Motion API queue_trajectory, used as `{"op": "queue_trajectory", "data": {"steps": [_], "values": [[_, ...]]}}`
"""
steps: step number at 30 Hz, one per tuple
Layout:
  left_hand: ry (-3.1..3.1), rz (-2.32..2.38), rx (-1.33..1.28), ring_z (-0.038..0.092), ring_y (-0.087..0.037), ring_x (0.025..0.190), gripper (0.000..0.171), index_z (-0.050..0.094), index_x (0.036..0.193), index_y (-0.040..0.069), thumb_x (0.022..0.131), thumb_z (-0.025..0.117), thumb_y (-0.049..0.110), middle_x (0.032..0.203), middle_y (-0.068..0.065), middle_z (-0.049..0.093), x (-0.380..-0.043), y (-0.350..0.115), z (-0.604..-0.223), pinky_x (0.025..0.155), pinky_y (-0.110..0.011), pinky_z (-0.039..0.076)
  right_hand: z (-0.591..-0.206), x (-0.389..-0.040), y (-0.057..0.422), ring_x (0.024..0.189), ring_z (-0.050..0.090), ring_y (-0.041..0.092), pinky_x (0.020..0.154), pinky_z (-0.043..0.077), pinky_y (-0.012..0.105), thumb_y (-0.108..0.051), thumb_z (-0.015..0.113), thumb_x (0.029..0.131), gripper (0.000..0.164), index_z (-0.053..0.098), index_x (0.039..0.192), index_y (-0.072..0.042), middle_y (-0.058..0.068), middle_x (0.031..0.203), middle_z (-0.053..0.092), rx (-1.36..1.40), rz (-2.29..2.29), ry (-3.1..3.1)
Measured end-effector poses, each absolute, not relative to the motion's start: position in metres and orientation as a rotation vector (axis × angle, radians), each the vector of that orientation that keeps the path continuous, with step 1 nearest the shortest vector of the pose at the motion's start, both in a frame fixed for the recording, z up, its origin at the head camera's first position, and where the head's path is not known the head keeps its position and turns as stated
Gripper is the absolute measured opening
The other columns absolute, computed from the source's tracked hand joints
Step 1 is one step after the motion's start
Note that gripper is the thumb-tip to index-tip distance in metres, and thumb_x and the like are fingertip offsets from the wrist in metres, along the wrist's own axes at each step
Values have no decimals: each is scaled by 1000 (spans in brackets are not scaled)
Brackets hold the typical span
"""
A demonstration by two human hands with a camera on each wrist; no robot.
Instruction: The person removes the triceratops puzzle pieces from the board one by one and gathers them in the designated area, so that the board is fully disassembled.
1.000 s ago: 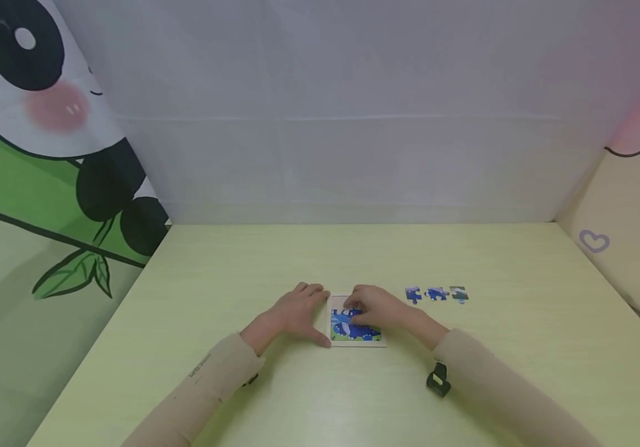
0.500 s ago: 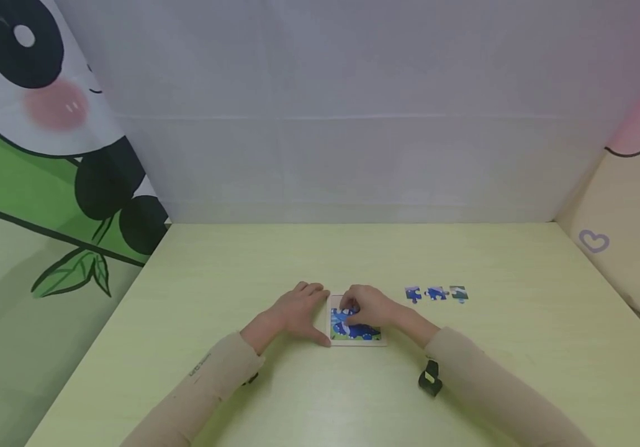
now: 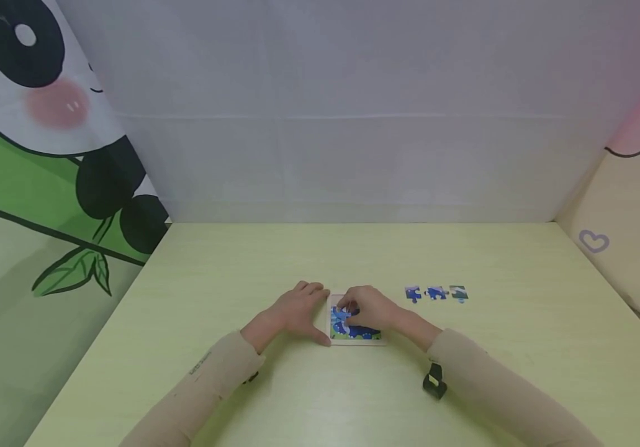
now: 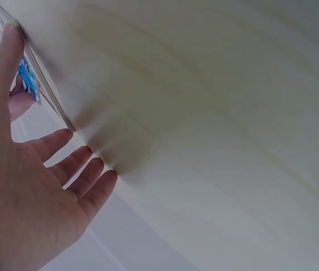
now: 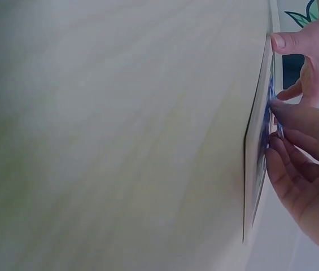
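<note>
L hand (image 3: 300,313) braces board's (image 3: 359,343) L edge w/ thumb + forefinger, prob. to steady it; fingers spread, straight, gripping nothing. R hand (image 3: 374,309), fingers curled, pinches a tilted pc (image 4: 28,76) over board, prob. for fine ctrl. Loose pcs (image 3: 436,293) x3 rowed on table (image 3: 275,261) to R, prob. for easy reach.

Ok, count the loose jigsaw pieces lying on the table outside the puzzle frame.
3, in a row right of the pale flat puzzle frame: a blue piece nearest it, a wider blue piece in the middle, a grey-green piece farthest right. Others could be hidden.
</note>
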State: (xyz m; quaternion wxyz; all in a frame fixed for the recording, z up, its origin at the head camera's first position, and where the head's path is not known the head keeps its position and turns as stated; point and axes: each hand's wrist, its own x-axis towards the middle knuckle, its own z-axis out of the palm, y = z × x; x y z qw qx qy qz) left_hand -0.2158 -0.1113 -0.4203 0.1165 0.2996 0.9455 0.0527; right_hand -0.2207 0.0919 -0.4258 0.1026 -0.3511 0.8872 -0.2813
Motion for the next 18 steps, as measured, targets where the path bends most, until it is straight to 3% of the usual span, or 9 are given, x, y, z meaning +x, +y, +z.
{"op": "queue_trajectory", "data": {"steps": [18], "values": [[2766, 162, 878, 33, -27, 123, 100, 37, 137, 7, 62, 69, 64, 139, -10, 36, -215, -112, -419, 99, -40, 37, -425, -225, 92, 71, 54, 5, 62, 47, 16, -12, 71, 77, 25, 69, 100, -2, 2, 86, 64, -1170, -746, 2619]]}}
